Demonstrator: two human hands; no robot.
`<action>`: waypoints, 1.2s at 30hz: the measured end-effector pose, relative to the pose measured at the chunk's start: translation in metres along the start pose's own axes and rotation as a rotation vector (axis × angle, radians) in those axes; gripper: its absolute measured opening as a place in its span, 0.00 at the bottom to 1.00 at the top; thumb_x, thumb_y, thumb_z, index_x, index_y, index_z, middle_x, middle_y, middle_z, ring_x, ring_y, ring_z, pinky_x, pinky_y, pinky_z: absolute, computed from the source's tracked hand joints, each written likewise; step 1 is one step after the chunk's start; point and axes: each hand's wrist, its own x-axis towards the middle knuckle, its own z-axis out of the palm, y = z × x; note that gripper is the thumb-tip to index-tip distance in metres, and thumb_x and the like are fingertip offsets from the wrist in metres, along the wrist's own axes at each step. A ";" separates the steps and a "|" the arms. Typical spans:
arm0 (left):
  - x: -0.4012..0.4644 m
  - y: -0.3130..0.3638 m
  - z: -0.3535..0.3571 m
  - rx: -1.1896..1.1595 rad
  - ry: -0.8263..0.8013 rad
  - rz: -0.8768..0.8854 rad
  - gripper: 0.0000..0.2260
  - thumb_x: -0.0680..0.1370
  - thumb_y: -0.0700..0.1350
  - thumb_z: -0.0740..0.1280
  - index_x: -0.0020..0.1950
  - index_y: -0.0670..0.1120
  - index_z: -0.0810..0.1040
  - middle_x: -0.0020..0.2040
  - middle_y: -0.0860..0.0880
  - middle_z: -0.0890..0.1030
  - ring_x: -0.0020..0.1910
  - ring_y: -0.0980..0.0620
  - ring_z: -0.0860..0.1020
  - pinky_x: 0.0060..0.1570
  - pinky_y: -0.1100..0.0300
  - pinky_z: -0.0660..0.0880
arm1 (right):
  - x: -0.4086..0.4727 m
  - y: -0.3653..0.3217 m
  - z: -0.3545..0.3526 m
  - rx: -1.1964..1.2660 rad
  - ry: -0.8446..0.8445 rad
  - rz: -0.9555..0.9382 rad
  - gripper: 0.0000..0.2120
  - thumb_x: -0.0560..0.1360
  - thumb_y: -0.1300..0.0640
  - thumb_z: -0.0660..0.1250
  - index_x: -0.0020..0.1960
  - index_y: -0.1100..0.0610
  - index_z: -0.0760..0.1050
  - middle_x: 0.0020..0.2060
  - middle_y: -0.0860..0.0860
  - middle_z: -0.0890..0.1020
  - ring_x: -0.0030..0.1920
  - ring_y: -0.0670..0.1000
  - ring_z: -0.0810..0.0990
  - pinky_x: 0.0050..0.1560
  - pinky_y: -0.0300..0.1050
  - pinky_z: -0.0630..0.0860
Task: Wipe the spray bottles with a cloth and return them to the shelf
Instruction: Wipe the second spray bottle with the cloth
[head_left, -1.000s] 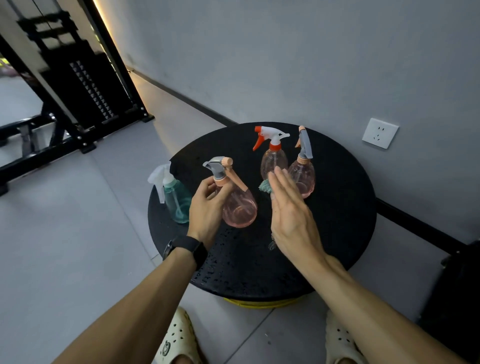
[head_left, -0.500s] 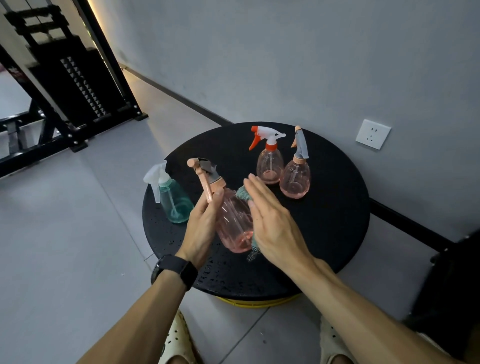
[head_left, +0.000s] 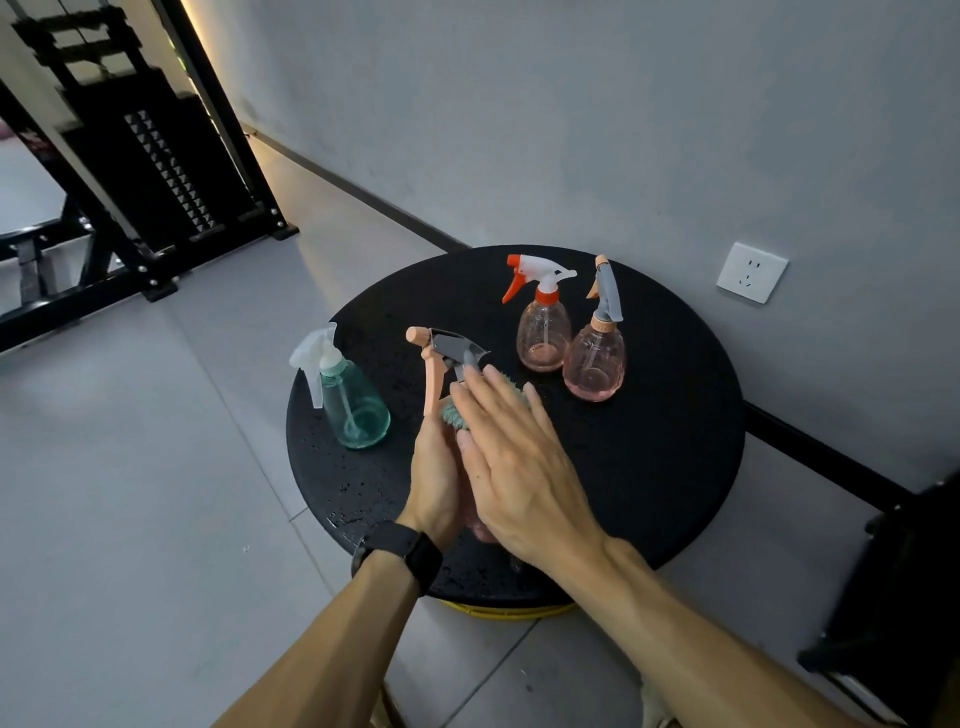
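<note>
A pink spray bottle with a grey and peach trigger head (head_left: 445, 353) is tilted above the round black table (head_left: 675, 441), its body mostly hidden between my hands. My left hand (head_left: 435, 478) grips it from the left. My right hand (head_left: 511, 457) lies flat over it, pressing a teal cloth (head_left: 452, 415) against the bottle; only bits of cloth peek out by the fingers. On the table stand a green bottle (head_left: 353, 410) at the left, a pink bottle with a white and orange head (head_left: 543, 327), and a pink bottle with a grey head (head_left: 596, 353).
A grey wall with a white socket (head_left: 750, 272) runs behind the table. Black gym equipment (head_left: 150, 171) stands at the far left on the grey tiled floor. A dark object (head_left: 904, 587) sits at the right edge. No shelf is in view.
My left hand turned and tilted the pink bottle, its trigger head now pointing left. My right hand moved with the cloth from beside the bottle to over its body.
</note>
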 end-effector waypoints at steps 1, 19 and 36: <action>0.000 0.001 0.001 -0.021 0.000 -0.007 0.18 0.85 0.45 0.49 0.58 0.44 0.79 0.49 0.46 0.87 0.49 0.52 0.85 0.45 0.63 0.81 | 0.000 -0.001 0.000 -0.013 -0.007 -0.002 0.25 0.81 0.54 0.45 0.75 0.59 0.60 0.76 0.51 0.60 0.78 0.48 0.53 0.75 0.57 0.53; 0.007 0.017 0.007 -0.098 -0.094 -0.082 0.15 0.82 0.54 0.62 0.48 0.49 0.85 0.47 0.46 0.86 0.49 0.49 0.85 0.55 0.53 0.77 | -0.002 0.002 -0.014 0.085 0.003 -0.018 0.24 0.82 0.52 0.48 0.77 0.57 0.56 0.77 0.50 0.58 0.78 0.46 0.51 0.76 0.46 0.53; 0.000 0.018 0.009 0.034 -0.082 -0.178 0.18 0.84 0.53 0.59 0.62 0.44 0.81 0.55 0.43 0.85 0.56 0.47 0.83 0.58 0.52 0.77 | 0.005 0.009 -0.032 0.153 -0.177 0.152 0.31 0.81 0.45 0.57 0.79 0.51 0.50 0.78 0.43 0.51 0.74 0.35 0.42 0.70 0.29 0.42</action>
